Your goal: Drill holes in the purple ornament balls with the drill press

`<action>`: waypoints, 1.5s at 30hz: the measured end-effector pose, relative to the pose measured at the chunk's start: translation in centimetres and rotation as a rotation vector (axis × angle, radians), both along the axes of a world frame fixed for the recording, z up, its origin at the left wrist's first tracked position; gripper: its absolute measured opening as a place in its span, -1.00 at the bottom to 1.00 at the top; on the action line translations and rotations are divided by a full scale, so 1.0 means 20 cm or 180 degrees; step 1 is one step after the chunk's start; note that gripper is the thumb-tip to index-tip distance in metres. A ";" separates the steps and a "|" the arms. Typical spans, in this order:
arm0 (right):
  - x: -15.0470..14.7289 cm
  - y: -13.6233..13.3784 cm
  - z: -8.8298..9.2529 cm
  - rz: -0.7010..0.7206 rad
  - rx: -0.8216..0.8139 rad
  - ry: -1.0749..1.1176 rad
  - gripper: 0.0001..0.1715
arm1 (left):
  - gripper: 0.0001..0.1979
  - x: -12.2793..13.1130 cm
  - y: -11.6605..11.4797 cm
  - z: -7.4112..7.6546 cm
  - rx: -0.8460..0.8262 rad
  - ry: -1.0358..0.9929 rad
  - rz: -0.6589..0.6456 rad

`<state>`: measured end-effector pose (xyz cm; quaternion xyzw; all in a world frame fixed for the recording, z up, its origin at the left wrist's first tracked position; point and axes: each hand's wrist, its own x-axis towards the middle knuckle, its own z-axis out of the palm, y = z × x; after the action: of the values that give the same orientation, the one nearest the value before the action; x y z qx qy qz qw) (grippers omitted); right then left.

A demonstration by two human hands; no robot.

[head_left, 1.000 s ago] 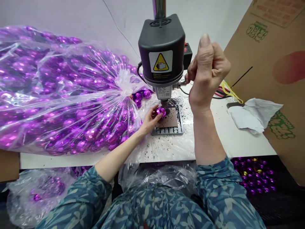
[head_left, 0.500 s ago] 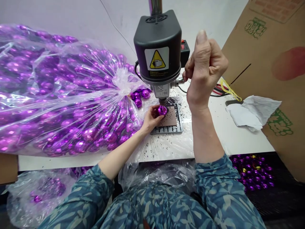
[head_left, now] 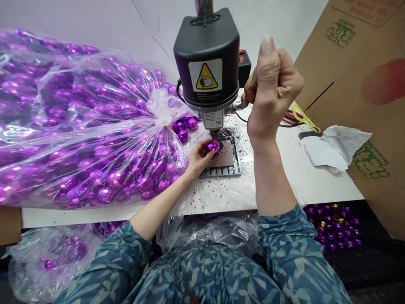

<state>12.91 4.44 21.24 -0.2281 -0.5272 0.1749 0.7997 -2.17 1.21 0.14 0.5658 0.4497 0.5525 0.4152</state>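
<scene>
My left hand grips a shiny purple bauble between fingers and thumb, just beneath the drill bit of a black-headed bench drill press. The bauble sits close to the bit, and any contact point is hidden. Under them lies a brown pad on a metal grid plate scattered with dark specks. My right hand is raised in a fist beside the drill head, closed around the press's side handle, which is mostly hidden by my fingers.
A large clear plastic bag of purple baubles fills the left of the white table. Loose baubles lie by its neck. Right of the press are red and black wires, crumpled white paper and an upright cardboard sheet.
The view has drifted slightly, shifting everything left and up. The bauble has turned a little under the bit, and my right fist stays on the handle.
</scene>
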 end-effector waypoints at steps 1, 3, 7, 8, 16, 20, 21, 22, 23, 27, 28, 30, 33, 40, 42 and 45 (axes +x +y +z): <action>0.00 0.00 0.00 -0.0021 -0.0021 -0.0030 -0.19 | -0.48 0.00 0.00 -0.01 0.0021 -0.0037 -0.0025; 0.00 0.00 0.00 -0.0032 -0.0004 -0.0046 -0.22 | -0.42 0.00 0.01 -0.03 0.0076 -0.0062 -0.0072; 0.00 0.01 -0.01 0.0094 0.0120 0.0033 -0.24 | -0.43 0.00 0.00 -0.03 0.0177 0.0092 -0.0075; -0.01 0.02 -0.01 0.0075 0.0119 0.0031 -0.23 | -0.44 0.01 0.00 -0.03 0.0210 0.0155 -0.0065; -0.01 0.02 -0.01 0.0098 0.0164 0.0134 -0.22 | -0.44 0.04 -0.03 -0.02 0.0302 0.0220 -0.0206; 0.00 -0.01 0.00 0.0086 0.0018 0.0073 -0.20 | -0.40 0.04 -0.02 -0.04 0.0316 0.0109 -0.0173; 0.00 -0.02 0.00 0.0071 0.0007 0.0066 -0.21 | -0.41 0.04 -0.01 -0.04 0.0325 0.0113 -0.0177; 0.00 -0.02 0.00 0.0073 0.0043 0.0087 -0.22 | -0.42 0.04 -0.01 -0.04 0.0329 0.0117 -0.0181; 0.00 -0.01 0.00 0.0094 0.0112 0.0130 -0.24 | -0.43 0.04 -0.01 -0.04 0.0328 0.0117 -0.0184; 0.00 0.01 -0.02 0.0210 0.0277 0.0256 -0.27 | -0.44 0.04 -0.01 -0.05 0.0312 0.0087 -0.0220; 0.00 0.01 -0.03 0.0167 0.0245 0.0236 -0.25 | -0.43 0.04 -0.01 -0.05 0.0311 0.0082 -0.0228; 0.00 0.00 -0.05 0.0004 0.0102 0.0165 -0.21 | -0.43 0.04 -0.01 -0.05 0.0311 0.0081 -0.0228; -0.01 -0.02 -0.12 -0.0195 -0.0024 0.0178 -0.19 | -0.41 0.04 -0.01 -0.05 0.0289 0.0096 -0.0196; 0.00 -0.05 -0.22 -0.0260 0.0185 0.0288 -0.19 | -0.39 0.05 -0.02 -0.04 0.0290 0.0047 -0.0194; 0.00 -0.05 -0.23 -0.0279 0.0214 0.0230 -0.19 | -0.38 0.05 -0.02 -0.04 0.0266 0.0050 -0.0192; 0.02 -0.04 -0.24 -0.0228 0.0347 0.0149 -0.21 | -0.38 0.05 -0.02 -0.04 0.0272 0.0042 -0.0196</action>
<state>13.21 3.61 16.42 -0.1987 -0.5085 0.1224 0.8288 -1.19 0.89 -0.61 0.6002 0.4108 0.5545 0.4045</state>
